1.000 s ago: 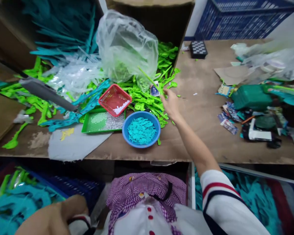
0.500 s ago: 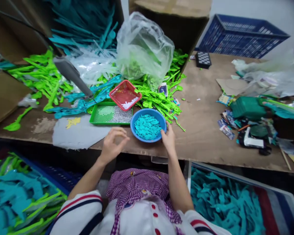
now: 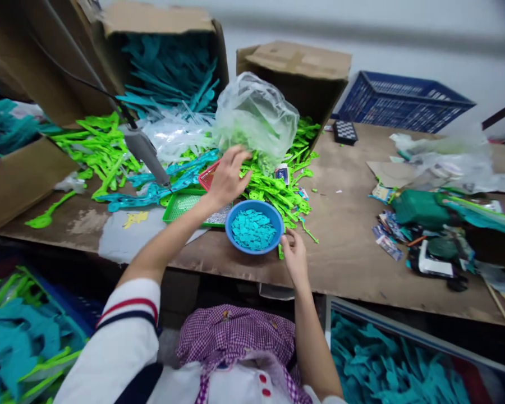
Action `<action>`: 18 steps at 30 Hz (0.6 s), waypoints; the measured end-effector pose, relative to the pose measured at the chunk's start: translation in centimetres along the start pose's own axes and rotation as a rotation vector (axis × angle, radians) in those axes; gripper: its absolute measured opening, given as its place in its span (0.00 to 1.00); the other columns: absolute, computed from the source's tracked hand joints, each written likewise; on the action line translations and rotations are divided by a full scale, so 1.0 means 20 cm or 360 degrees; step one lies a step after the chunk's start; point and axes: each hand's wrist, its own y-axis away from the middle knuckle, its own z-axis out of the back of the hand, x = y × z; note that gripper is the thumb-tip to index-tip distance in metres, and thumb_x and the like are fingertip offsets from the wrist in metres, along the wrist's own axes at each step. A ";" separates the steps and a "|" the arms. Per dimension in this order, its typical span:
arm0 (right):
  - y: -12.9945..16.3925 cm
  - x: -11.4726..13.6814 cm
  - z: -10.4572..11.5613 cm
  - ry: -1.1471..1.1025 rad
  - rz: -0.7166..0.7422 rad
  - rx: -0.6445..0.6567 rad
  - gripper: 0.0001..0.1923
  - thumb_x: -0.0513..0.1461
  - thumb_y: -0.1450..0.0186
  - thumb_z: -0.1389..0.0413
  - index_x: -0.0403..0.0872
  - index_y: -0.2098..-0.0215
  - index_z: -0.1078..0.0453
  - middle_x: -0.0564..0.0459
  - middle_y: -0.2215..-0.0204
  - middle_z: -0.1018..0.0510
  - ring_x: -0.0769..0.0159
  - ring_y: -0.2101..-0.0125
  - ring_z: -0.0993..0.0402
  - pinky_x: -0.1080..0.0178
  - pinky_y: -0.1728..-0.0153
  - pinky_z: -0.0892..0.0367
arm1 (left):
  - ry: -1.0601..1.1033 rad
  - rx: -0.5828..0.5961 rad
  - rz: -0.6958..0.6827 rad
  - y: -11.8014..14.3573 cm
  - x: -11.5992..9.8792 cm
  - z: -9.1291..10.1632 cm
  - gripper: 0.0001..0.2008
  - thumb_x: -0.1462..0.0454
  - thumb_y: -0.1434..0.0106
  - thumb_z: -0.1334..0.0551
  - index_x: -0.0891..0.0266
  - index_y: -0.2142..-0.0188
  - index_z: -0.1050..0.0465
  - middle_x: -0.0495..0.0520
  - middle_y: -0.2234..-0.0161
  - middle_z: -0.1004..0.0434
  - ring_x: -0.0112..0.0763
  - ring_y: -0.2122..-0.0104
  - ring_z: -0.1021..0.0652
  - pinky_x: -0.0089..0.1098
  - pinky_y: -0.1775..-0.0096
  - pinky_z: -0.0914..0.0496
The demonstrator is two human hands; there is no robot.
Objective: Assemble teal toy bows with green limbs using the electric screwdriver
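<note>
Blue bowl (image 3: 255,226): touched at the rim by right hand (image 3: 294,255), fingers curled.
Left hand (image 3: 227,177): spread wide over red tray (image 3: 206,175).
Next: white bits are likely picked.

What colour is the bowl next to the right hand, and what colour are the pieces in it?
The bowl is blue and the pieces inside are teal, seen in the head view.

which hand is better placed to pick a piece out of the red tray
Left. The left hand already reaches over the small red plastic tray, fingers spread above it. The right hand sits farther back at the table's near edge, beside the round blue plastic bowl.
</note>
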 end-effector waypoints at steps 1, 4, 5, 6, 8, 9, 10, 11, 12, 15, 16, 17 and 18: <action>0.02 0.03 0.00 -0.0026 0.0046 0.0022 0.27 0.55 0.34 0.47 0.46 0.45 0.29 0.38 0.45 0.25 0.53 0.52 0.24 0.51 0.52 0.28 | -0.0086 0.0090 -0.0076 -0.20 0.03 -0.03 0.24 0.65 0.32 0.40 0.66 0.38 0.37 0.65 0.37 0.37 0.40 0.34 0.39 0.46 0.34 0.44; 0.07 0.07 0.00 -0.0061 0.0123 0.0088 0.26 0.54 0.35 0.45 0.46 0.47 0.28 0.37 0.43 0.29 0.56 0.55 0.23 0.51 0.51 0.27 | -0.0333 0.0261 -0.0103 -0.67 0.13 -0.16 0.39 0.66 0.37 0.34 0.56 0.30 0.48 0.53 0.28 0.53 0.41 0.28 0.56 0.53 0.32 0.68; 0.09 0.06 0.02 -0.0067 0.0105 0.0072 0.26 0.54 0.35 0.45 0.47 0.47 0.28 0.38 0.42 0.30 0.56 0.54 0.23 0.50 0.49 0.27 | -0.0372 0.0340 0.0019 -0.76 0.17 -0.20 0.41 0.63 0.38 0.32 0.56 0.30 0.48 0.53 0.28 0.52 0.42 0.28 0.58 0.54 0.32 0.71; 0.11 0.03 0.04 -0.0075 0.0063 0.0029 0.26 0.54 0.36 0.44 0.48 0.47 0.28 0.38 0.42 0.30 0.55 0.53 0.23 0.49 0.49 0.27 | -0.0391 0.0453 0.0155 -0.80 0.20 -0.24 0.40 0.61 0.38 0.32 0.58 0.31 0.46 0.56 0.29 0.47 0.43 0.28 0.55 0.55 0.32 0.71; 0.14 -0.04 0.08 -0.0116 -0.0101 -0.0079 0.28 0.56 0.37 0.44 0.48 0.46 0.30 0.38 0.42 0.29 0.53 0.50 0.24 0.49 0.49 0.26 | -0.0360 0.0730 0.0359 -0.78 0.26 -0.31 0.30 0.60 0.35 0.35 0.66 0.36 0.38 0.65 0.37 0.33 0.44 0.32 0.43 0.54 0.33 0.63; 0.15 -0.07 0.10 -0.0163 -0.0223 -0.0112 0.31 0.58 0.38 0.43 0.48 0.44 0.32 0.38 0.42 0.29 0.52 0.51 0.24 0.49 0.52 0.25 | -0.0333 0.0850 0.0403 -0.71 0.27 -0.34 0.24 0.61 0.33 0.38 0.70 0.40 0.33 0.67 0.42 0.28 0.43 0.35 0.37 0.52 0.33 0.57; 0.14 -0.10 0.10 -0.0221 -0.0356 -0.0114 0.35 0.59 0.40 0.44 0.48 0.42 0.34 0.37 0.42 0.29 0.51 0.53 0.22 0.49 0.57 0.23 | -0.0307 0.0945 0.0406 -0.62 0.28 -0.36 0.19 0.63 0.31 0.41 0.72 0.44 0.30 0.67 0.46 0.24 0.42 0.39 0.32 0.48 0.34 0.52; 0.13 -0.12 0.09 -0.0283 -0.0475 -0.0082 0.39 0.60 0.41 0.44 0.47 0.40 0.37 0.36 0.41 0.30 0.52 0.57 0.21 0.51 0.62 0.22 | -0.0285 0.0986 0.0396 -0.52 0.28 -0.38 0.16 0.64 0.30 0.43 0.73 0.48 0.28 0.66 0.50 0.22 0.40 0.42 0.29 0.45 0.35 0.49; 0.11 -0.13 0.07 -0.0334 -0.0558 -0.0021 0.42 0.61 0.41 0.43 0.47 0.37 0.39 0.36 0.40 0.30 0.53 0.61 0.20 0.53 0.68 0.21 | -0.0267 0.1004 0.0387 -0.41 0.29 -0.39 0.14 0.64 0.30 0.43 0.72 0.50 0.27 0.64 0.53 0.21 0.40 0.44 0.27 0.44 0.36 0.47; 0.00 -0.13 -0.03 -0.0371 -0.0539 0.0186 0.43 0.57 0.44 0.38 0.48 0.36 0.39 0.40 0.45 0.24 0.56 0.65 0.20 0.57 0.75 0.24 | -0.0133 0.1033 0.0422 -0.18 0.30 -0.34 0.13 0.62 0.30 0.41 0.69 0.52 0.26 0.61 0.58 0.21 0.45 0.48 0.24 0.45 0.41 0.41; -0.04 -0.13 -0.07 -0.0361 -0.0485 0.0215 0.41 0.55 0.45 0.37 0.48 0.38 0.37 0.43 0.50 0.21 0.55 0.65 0.21 0.57 0.74 0.23 | -0.0101 0.0997 0.0468 -0.15 0.32 -0.31 0.14 0.61 0.30 0.41 0.69 0.50 0.26 0.61 0.58 0.22 0.47 0.48 0.24 0.46 0.42 0.39; -0.07 -0.13 -0.10 -0.0358 -0.0439 0.0220 0.38 0.53 0.46 0.37 0.48 0.40 0.34 0.46 0.56 0.19 0.55 0.64 0.21 0.56 0.72 0.23 | -0.0098 0.0923 0.0523 -0.14 0.34 -0.28 0.17 0.60 0.30 0.41 0.69 0.47 0.28 0.62 0.57 0.22 0.49 0.48 0.24 0.46 0.43 0.39; -0.09 -0.13 -0.12 -0.0362 -0.0409 0.0211 0.36 0.52 0.46 0.37 0.47 0.43 0.32 0.48 0.60 0.18 0.54 0.64 0.21 0.56 0.70 0.22 | -0.0133 0.0823 0.0570 -0.16 0.37 -0.25 0.20 0.59 0.30 0.40 0.68 0.43 0.30 0.64 0.55 0.23 0.50 0.47 0.25 0.46 0.44 0.39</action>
